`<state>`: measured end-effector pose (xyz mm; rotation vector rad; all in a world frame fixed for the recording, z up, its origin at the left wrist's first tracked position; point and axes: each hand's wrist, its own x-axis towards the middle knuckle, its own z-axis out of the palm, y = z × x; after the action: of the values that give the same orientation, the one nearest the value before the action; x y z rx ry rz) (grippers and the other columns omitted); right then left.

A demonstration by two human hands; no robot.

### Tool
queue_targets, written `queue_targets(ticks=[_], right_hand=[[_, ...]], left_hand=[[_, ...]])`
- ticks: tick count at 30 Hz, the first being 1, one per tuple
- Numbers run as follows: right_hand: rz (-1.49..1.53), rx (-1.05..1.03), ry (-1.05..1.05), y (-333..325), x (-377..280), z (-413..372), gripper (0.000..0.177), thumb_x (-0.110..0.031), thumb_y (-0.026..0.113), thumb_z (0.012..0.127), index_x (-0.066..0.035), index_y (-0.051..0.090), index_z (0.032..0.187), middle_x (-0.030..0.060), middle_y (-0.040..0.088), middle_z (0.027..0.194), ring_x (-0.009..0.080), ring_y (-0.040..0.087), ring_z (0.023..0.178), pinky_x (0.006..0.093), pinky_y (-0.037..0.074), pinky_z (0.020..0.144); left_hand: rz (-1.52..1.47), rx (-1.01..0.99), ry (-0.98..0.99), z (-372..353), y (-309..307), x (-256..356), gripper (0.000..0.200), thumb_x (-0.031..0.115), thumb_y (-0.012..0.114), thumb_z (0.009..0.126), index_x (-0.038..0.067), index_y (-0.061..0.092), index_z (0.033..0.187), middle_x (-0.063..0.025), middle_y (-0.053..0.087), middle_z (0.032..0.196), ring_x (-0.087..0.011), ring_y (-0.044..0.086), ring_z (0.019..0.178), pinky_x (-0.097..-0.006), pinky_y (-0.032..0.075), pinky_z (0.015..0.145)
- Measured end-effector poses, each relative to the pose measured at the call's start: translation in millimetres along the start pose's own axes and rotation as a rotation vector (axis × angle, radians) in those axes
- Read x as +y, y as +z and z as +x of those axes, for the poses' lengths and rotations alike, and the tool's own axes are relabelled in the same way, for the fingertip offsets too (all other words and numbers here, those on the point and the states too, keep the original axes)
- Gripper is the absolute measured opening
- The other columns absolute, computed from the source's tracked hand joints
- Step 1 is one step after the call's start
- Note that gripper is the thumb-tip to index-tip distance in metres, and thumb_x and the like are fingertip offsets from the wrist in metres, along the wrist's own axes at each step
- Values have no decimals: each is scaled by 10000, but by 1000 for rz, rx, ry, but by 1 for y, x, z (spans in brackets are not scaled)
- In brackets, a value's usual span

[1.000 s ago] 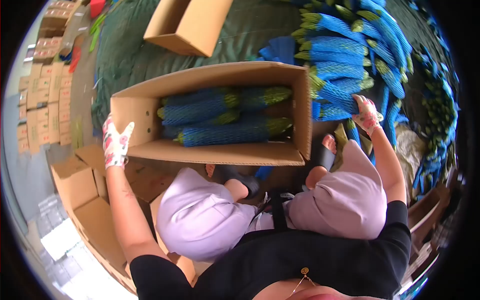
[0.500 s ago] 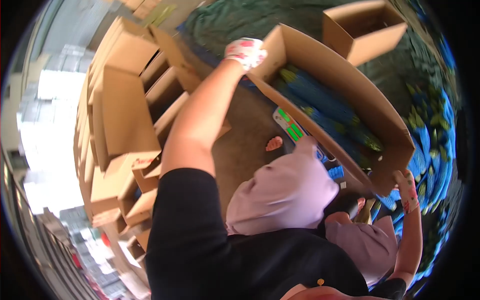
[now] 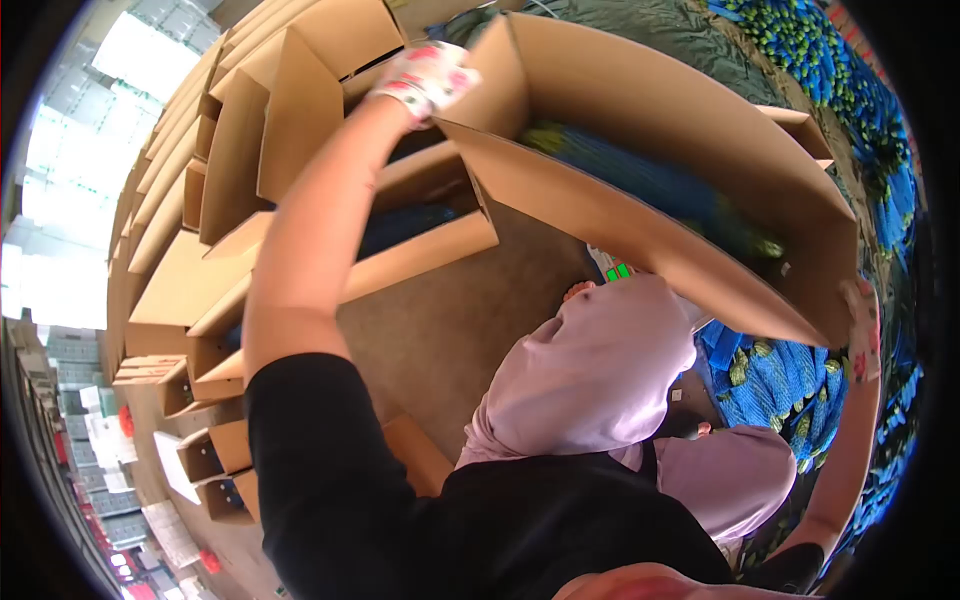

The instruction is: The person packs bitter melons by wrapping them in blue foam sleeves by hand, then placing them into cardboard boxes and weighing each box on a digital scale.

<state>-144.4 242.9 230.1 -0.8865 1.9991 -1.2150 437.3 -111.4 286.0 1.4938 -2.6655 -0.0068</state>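
Note:
A long open cardboard box (image 3: 610, 210) is held up in front of me, tilted, between my two hands. Blue bundles with yellow-green ends (image 3: 660, 185) lie along its bottom; their exact kind I cannot make out. My left hand (image 3: 432, 80), in a white glove with red patterns, is closed on the box's far left end. At the opposite end my right hand (image 3: 862, 332), gloved alike, grips the lower right corner, fingers partly hidden. Below the box, a device with a green lit display (image 3: 618, 271) shows partly behind my knee.
Stacked and open cardboard boxes (image 3: 235, 150) stand on the left, one box (image 3: 430, 225) with blue contents close under my left arm. More blue bundles (image 3: 780, 385) lie to the right. Another carton (image 3: 800, 130) sits behind the held box on dark green sheeting.
The view has turned, and the held box now hangs nearer the stacked boxes on the left. Both hands keep their hold. Less of the green display shows now.

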Motion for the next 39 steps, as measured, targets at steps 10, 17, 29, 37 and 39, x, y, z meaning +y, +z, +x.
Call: queue_targets(ticks=[10, 17, 29, 37, 39], right_hand=[[165, -688, -193, 359, -145, -52, 206, -231, 639, 858, -27, 664, 843, 30, 622, 752, 133, 575, 676, 295, 452, 570], [131, -1008, -833, 500, -136, -125, 102, -172, 582, 897, -78, 607, 869, 41, 583, 743, 161, 556, 610, 316, 423, 522], [-103, -974, -271, 470, -174, -140, 386, -419, 542, 887, -81, 631, 723, 66, 584, 634, 226, 577, 590, 373, 472, 676], [-131, -782, -94, 297, -167, -105, 300, -220, 505, 955, -20, 629, 1140, 66, 660, 1014, 130, 590, 992, 290, 457, 891], [-104, -722, -288, 245, -131, -90, 282, -230, 517, 950, -41, 641, 1120, 40, 638, 930, 129, 591, 868, 288, 468, 807]], left_hand=[[-292, 635, -533, 40, -32, -149, 330, 329, 539, 925, 84, 640, 1121, -158, 648, 1135, -312, 611, 1059, -366, 466, 934], [-2569, 361, 636, -232, 50, -61, 327, 249, 479, 978, 7, 561, 1181, -90, 609, 1114, -165, 571, 974, -301, 455, 860], [-1343, 83, 85, -109, 222, 123, 591, 229, 530, 940, 57, 277, 1446, -168, 280, 1489, -289, 341, 1355, -417, 294, 1115], [-959, 641, -439, -54, 247, -15, 780, 308, 566, 935, 44, 113, 1513, -226, 170, 1552, -353, 183, 1440, -404, 171, 1171], [-872, 565, -447, -58, 234, -63, 846, 402, 530, 930, -13, 63, 1501, -249, 153, 1548, -351, 175, 1440, -379, 181, 1167]])
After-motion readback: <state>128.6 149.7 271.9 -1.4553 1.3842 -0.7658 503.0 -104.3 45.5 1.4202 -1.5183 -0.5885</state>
